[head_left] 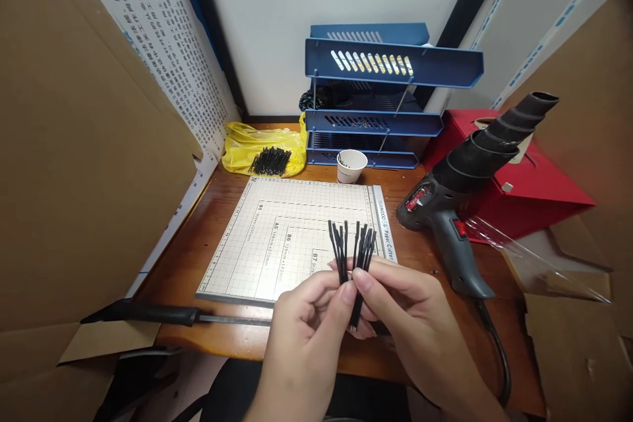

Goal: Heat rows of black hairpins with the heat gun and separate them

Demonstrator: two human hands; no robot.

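A bunch of slim black strips is held upright in two loose fans, the left cluster (342,267) pinched between thumb and fingers of the left hand (309,323) and the right cluster (362,256) between those of the right hand (413,306). Their upper ends spread apart at uneven heights (several look a little wider towards the tip), with a narrow gap between the clusters. Below the thumbs, the strips draw together into a dense dark bundle, its bottom tips showing pale specks.

Smooth, glossy wooden table (212,211)
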